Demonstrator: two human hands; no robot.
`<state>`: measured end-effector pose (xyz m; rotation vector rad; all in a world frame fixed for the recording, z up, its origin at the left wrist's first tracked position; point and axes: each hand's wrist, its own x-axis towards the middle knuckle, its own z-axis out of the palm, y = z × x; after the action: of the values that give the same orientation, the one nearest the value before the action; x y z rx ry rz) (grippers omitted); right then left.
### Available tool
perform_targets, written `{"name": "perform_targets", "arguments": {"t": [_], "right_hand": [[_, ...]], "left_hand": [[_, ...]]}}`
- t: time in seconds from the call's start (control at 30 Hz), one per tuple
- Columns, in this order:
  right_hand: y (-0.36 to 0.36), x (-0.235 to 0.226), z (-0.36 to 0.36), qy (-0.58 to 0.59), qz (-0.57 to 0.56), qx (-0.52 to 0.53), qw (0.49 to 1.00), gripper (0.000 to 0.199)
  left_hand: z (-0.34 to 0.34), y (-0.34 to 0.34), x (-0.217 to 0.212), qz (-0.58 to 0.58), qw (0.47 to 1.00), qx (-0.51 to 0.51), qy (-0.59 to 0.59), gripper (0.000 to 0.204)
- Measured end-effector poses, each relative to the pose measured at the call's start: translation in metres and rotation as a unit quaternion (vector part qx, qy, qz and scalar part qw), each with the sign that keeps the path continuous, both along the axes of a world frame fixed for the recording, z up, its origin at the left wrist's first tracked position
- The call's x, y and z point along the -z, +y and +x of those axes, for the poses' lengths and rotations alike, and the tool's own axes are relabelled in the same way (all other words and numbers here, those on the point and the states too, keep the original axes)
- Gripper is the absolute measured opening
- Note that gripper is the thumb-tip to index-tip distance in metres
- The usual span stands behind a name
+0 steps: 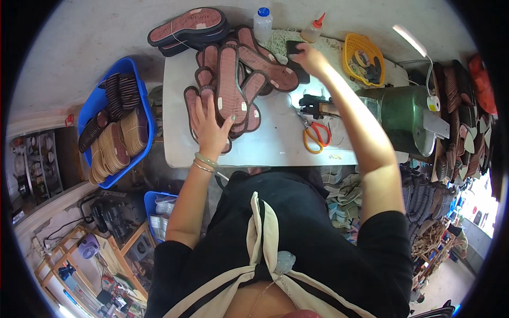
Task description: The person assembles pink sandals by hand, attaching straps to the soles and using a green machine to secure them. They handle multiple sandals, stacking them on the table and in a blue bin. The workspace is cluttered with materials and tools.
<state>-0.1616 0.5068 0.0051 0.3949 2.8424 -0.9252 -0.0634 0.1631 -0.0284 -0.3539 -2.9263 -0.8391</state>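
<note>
My left hand (210,124) lies with its fingers spread on a loose pile of insoles (229,79), reddish-brown with dark edging and small white labels. It rests on the lower left part of the pile, and the insoles beneath the palm are partly hidden. At the far side of the white table, my right hand (312,59) is over a flat black object (302,74), its thumb and forefinger apart. Whether they touch the object cannot be made out. Orange-and-red-handled scissors (314,139) lie nearer me, below a dark metal clamp-like part (314,107).
A tied bundle of insoles (185,31) sits at the back left. A blue-capped bottle (262,25), red-tipped bottle (313,29) and yellow basket (363,55) line the table's back. Right stands a green machine (397,119) beside a lamp (411,41). A blue crate (151,114) holds more insoles.
</note>
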Motion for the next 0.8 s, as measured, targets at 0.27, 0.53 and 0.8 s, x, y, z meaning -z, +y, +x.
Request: {"name": "perform_targets", "arguments": {"t": [0.27, 0.53, 0.8], "right_hand": [[-0.017, -0.038, 0.004, -0.013, 0.041, -0.094, 0.995, 0.039], [-0.088, -0.003, 0.016, -0.013, 0.078, -0.157, 0.984, 0.071], [-0.082, 0.004, -0.028, -0.119, 0.188, -0.19, 0.956, 0.074]], "left_hand": [[0.006, 0.004, 0.008, 0.002, 1.0, -0.029, -0.006, 0.086], [0.021, -0.027, 0.035, 0.071, 0.994, -0.078, -0.017, 0.096], [0.021, -0.037, 0.053, 0.112, 0.985, -0.104, -0.083, 0.093]]}}
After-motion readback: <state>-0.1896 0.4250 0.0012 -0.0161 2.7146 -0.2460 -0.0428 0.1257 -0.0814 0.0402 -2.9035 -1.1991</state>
